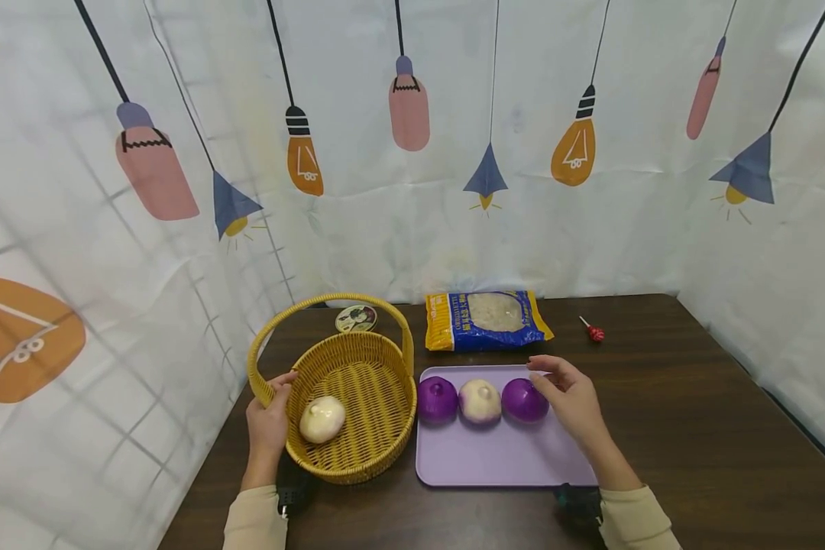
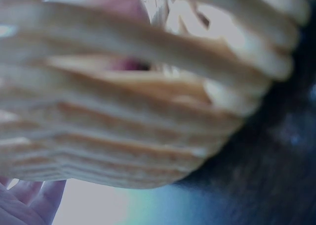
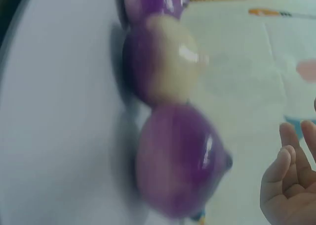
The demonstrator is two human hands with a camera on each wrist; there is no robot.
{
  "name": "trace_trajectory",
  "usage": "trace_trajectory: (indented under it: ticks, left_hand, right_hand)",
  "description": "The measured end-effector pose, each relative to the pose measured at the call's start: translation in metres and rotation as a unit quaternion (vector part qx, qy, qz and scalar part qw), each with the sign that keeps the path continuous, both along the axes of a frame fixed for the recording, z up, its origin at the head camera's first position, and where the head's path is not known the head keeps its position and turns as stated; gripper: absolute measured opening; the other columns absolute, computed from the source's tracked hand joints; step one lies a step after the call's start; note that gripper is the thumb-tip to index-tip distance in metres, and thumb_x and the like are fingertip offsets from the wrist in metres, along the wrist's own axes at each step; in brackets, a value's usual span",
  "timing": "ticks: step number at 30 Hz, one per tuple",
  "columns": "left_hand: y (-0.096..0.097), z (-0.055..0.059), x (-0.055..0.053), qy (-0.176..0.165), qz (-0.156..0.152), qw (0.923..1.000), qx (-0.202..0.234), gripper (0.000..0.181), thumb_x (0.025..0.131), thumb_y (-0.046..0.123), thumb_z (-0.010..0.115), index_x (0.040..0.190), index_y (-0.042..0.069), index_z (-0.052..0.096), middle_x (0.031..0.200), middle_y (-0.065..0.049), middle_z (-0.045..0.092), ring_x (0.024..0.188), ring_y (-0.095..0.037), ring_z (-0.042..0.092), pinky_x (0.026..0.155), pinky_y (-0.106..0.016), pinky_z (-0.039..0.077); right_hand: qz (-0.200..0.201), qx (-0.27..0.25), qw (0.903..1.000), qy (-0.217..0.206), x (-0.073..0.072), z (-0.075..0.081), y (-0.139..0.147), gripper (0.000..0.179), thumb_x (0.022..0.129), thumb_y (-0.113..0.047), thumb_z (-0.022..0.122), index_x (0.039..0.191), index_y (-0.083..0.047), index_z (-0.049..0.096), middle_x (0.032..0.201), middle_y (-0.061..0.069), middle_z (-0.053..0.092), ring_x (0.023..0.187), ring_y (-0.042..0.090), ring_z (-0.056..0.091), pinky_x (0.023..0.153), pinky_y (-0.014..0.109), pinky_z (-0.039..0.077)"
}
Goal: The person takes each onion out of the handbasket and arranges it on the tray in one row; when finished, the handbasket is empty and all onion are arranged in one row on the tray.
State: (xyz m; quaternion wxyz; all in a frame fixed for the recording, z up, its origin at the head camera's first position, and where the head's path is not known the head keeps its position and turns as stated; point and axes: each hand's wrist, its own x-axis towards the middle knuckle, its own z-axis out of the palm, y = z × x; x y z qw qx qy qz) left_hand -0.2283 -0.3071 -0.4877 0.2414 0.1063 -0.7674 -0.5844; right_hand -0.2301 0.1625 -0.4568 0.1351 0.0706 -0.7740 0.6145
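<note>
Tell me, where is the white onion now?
In the head view, the white onion lies inside the wicker basket at the table's left, close to the left hand holding the basket's rim.

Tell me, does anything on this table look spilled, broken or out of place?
Nothing stands out. One pale onion lies in the basket, three onions sit in a row on the purple tray, nothing spilled.

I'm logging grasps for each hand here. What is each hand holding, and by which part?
The left hand grips the wicker basket by its near-left rim. The right hand holds nothing; its fingers hang open beside the rightmost purple onion.
</note>
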Motion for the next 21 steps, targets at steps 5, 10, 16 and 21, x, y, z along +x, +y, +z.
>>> trace_trajectory:
  ticks: [5,10,16,21]
  left_hand:
    - [0.001,0.004,0.002,0.003,-0.001,1.0000,0.001,0.032,0.103,0.022,0.051,0.120,0.001,0.067,0.125,-0.016,0.064,0.115,-0.008,0.052,0.092,-0.009,0.035]
    - [0.003,0.010,0.004,0.004,-0.002,1.0000,0.003,0.030,0.102,0.020,0.052,0.118,0.000,0.068,0.124,-0.018,0.065,0.113,-0.007,0.053,0.090,-0.008,0.036]
    - [0.002,0.006,0.004,-0.004,0.003,1.0000,-0.004,0.032,0.102,0.023,0.051,0.120,0.002,0.068,0.125,-0.015,0.065,0.113,-0.005,0.052,0.090,-0.008,0.036]
    - [0.000,0.003,0.003,-0.004,0.002,1.0000,-0.005,0.031,0.102,0.022,0.051,0.120,0.003,0.068,0.125,-0.016,0.064,0.116,-0.010,0.052,0.091,-0.008,0.035]
  right_hand:
    - [0.050,-0.002,0.9987,-0.012,0.002,0.009,-0.028,0.022,0.094,-0.011,0.065,0.113,-0.001,0.066,0.107,0.014,0.068,0.083,0.014,0.059,0.070,0.020,0.049]
    - [0.112,-0.005,0.9937,-0.009,0.003,0.013,-0.065,0.018,0.093,-0.010,0.066,0.109,-0.002,0.068,0.102,0.013,0.069,0.081,0.015,0.060,0.069,0.022,0.050]
    - [0.175,0.008,0.9845,-0.005,0.011,0.010,-0.111,0.019,0.092,-0.012,0.068,0.110,-0.005,0.069,0.105,0.012,0.070,0.092,0.018,0.064,0.080,0.024,0.052]
    - [0.212,-0.007,0.9773,0.005,0.022,0.011,-0.144,0.018,0.091,-0.005,0.067,0.109,-0.002,0.067,0.107,0.015,0.068,0.094,0.021,0.065,0.080,0.022,0.053]
